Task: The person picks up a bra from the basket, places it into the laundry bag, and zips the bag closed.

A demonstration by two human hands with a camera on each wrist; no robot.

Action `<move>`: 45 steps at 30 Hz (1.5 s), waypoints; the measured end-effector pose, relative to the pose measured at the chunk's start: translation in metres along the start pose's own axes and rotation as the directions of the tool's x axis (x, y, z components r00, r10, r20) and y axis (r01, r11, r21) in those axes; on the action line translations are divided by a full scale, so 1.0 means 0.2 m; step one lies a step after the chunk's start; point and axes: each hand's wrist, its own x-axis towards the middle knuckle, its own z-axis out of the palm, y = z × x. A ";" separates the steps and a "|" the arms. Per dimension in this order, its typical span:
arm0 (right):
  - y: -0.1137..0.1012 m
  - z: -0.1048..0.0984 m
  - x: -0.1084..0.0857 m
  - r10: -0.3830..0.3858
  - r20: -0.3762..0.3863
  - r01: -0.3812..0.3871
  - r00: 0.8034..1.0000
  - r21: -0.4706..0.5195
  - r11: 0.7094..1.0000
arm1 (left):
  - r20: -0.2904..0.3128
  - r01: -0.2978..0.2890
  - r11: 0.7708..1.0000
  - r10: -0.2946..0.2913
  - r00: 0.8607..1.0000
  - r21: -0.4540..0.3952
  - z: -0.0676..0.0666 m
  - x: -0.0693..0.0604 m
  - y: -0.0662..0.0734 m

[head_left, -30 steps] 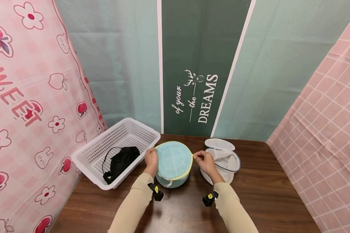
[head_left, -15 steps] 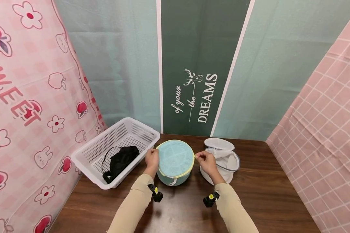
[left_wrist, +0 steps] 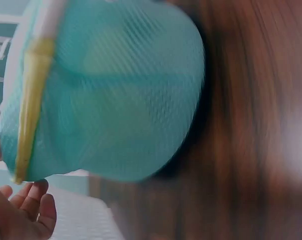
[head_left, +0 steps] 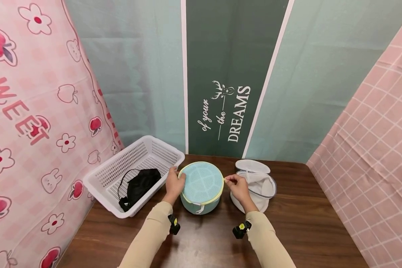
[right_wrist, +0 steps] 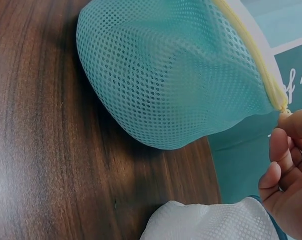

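Basket [head_left: 100, 197] left, bag [head_left: 202, 180] between, pouch [head_left: 259, 188] right

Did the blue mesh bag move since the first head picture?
Yes, slightly: in the head view, the blue mesh bag has shifted right, away from the white basket.

The teal bag [left_wrist: 120, 100] is blurred and cut off in the left wrist view, where the left hand [left_wrist: 13, 217] is also cut off. The right hand [head_left: 239, 189] hides part of the zip pull [right_wrist: 286, 113] and the left side of the white bag [head_left: 262, 203]. The exact form of the black bundle [head_left: 142, 186] cannot be told.
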 end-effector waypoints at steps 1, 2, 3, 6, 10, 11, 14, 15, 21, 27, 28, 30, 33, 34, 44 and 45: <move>0.00 0.00 0.00 -0.013 -0.001 0.013 1.000 0.011 1.000 | 0.011 -0.053 0.997 0.052 0.999 0.048 0.00 0.00 0.01; 0.01 0.00 0.00 -0.030 -0.001 0.030 1.000 0.028 0.999 | 0.028 -0.101 0.991 0.098 0.995 0.088 -0.01 0.01 0.02; 0.01 0.00 0.00 -0.057 -0.009 0.057 0.998 0.046 0.997 | 0.051 -0.134 0.984 0.129 0.990 0.114 -0.01 0.01 0.03; 0.01 0.00 0.00 -0.083 -0.014 0.084 0.996 0.062 0.995 | 0.123 -0.207 0.959 0.186 0.975 0.192 -0.03 0.03 0.07; 0.01 0.01 0.02 -0.008 0.000 0.008 1.000 0.017 1.000 | 0.229 -0.273 0.914 0.209 0.951 0.300 -0.04 0.08 0.13; 0.00 0.02 0.03 0.010 0.005 -0.010 1.000 0.005 1.000 | 0.255 -0.290 0.901 0.213 0.943 0.322 -0.04 0.09 0.14; 0.00 0.02 0.04 0.064 0.017 -0.064 0.998 -0.018 0.998 | 0.331 -0.329 0.872 0.209 0.920 0.363 -0.03 0.12 0.16; 0.00 0.03 0.04 0.078 0.021 -0.078 0.997 -0.022 0.997 | 0.352 -0.338 0.862 0.204 0.913 0.377 -0.02 0.13 0.17; -0.01 0.04 0.05 0.093 0.029 -0.092 0.995 -0.029 0.995 | 0.441 -0.352 0.852 0.163 0.883 0.388 0.00 0.18 0.20; -0.01 0.04 0.06 0.068 0.017 -0.067 0.998 -0.041 0.997 | 0.459 -0.359 0.870 0.181 0.870 0.338 0.01 0.19 0.22; -0.01 0.04 0.06 0.065 0.017 -0.064 0.998 -0.043 0.997 | 0.452 -0.365 0.869 0.191 0.871 0.335 0.01 0.19 0.22; -0.02 0.05 0.06 0.059 0.015 -0.058 0.998 -0.041 0.997 | 0.442 -0.378 0.865 0.211 0.872 0.331 0.01 0.19 0.23; -0.03 0.05 0.06 0.065 0.025 -0.064 0.998 -0.031 0.997 | 0.434 -0.387 0.860 0.224 0.873 0.333 0.00 0.19 0.23; -0.04 0.05 0.06 0.067 0.030 -0.066 0.997 -0.025 0.997 | 0.431 -0.388 0.860 0.228 0.873 0.331 0.00 0.19 0.23; -0.04 0.04 0.06 0.064 0.049 -0.060 0.997 -0.067 0.996 | 0.383 -0.432 0.883 0.339 0.859 0.186 0.01 0.18 0.20; -0.04 0.04 0.06 0.056 0.050 -0.053 0.997 -0.069 0.996 | 0.378 -0.431 0.884 0.343 0.860 0.179 0.01 0.18 0.20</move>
